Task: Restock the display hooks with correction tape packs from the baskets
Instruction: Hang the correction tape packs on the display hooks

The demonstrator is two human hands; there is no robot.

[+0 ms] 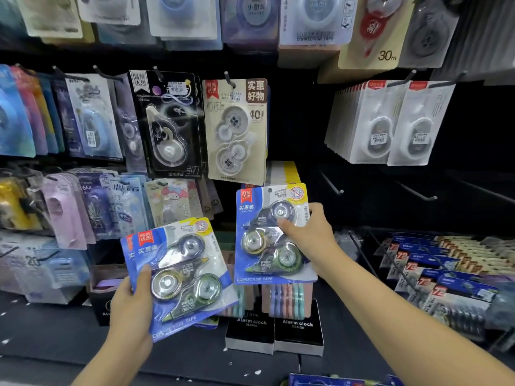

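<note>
Right hand (pixel 309 232): pinches upright pack (pixel 271 235) at its right edge, thumb on the blister
Left hand (pixel 131 299): grips tilted stack (pixel 178 277) at left edge, thumb on top

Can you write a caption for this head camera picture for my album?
Right hand lifts one blue correction tape pack toward the display hooks while the left hand holds more packs.
</note>
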